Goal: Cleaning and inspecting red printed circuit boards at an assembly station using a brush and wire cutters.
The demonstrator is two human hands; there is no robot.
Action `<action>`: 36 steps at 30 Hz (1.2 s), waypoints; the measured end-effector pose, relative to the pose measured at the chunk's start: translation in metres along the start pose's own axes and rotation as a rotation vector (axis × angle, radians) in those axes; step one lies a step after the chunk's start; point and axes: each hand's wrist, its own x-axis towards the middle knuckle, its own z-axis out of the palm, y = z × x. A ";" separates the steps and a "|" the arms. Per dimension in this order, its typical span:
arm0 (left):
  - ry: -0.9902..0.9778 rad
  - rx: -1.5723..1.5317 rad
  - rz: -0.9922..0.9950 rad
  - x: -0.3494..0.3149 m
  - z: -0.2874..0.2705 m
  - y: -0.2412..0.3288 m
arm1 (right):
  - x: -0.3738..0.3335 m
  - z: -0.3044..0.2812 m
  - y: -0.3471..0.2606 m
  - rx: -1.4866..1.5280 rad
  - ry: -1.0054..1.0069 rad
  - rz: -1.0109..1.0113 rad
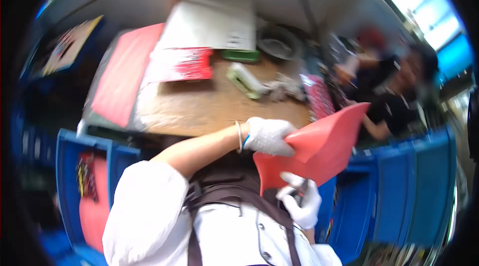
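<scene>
My left hand [272, 136], in a white knit glove, reaches across my body and pinches the edge of a bendy pink-red sheet [327, 148]. The sheet curves up and to the right in front of me, past the table's near edge. Below it, my right hand [303, 203], also gloved in white, closes around a small dark tool [301, 192] with a touch of orange. Blur and the fingers hide which kind of tool it is. The right fingertips are close to the sheet's lower edge; whether they touch cannot be made out.
On the wooden table [184, 109] are a red-and-white packet [187, 64], a white board [214, 21], a green-and-white object [244, 80], crumpled cloth [285, 88] and a round bowl [277, 44]. Another pink sheet [127, 74] lies left. Blue crates [394, 186] flank me. Co-workers [394, 91] sit at right.
</scene>
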 end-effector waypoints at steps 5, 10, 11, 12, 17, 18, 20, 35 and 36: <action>0.861 -0.087 -0.013 -0.188 -0.104 -0.026 | 0.029 0.011 0.000 0.121 0.141 -0.021; 1.584 -0.400 -0.011 -0.378 -0.159 -0.109 | 0.062 0.048 0.008 0.194 -0.017 0.197; 1.692 -0.401 -0.049 -0.407 -0.157 -0.138 | 0.068 0.049 0.008 0.141 -0.128 0.184; 1.745 -0.435 -0.089 -0.421 -0.157 -0.157 | 0.074 0.050 0.015 0.113 -0.166 0.162; 1.603 -0.502 -0.466 -0.467 -0.146 -0.260 | 0.086 0.065 0.017 0.105 -0.214 0.209; 1.511 -0.488 -0.626 -0.454 -0.149 -0.271 | 0.085 0.066 0.019 0.105 -0.172 0.228; 1.322 -0.465 -0.910 -0.441 -0.150 -0.297 | 0.087 0.068 0.016 0.042 -0.142 0.220; 1.328 0.953 -0.624 -0.296 -0.169 -0.170 | 0.116 0.018 0.013 -0.548 -0.002 0.205; 1.283 1.003 -0.423 -0.267 -0.158 -0.148 | 0.121 0.013 0.013 -0.647 0.027 0.153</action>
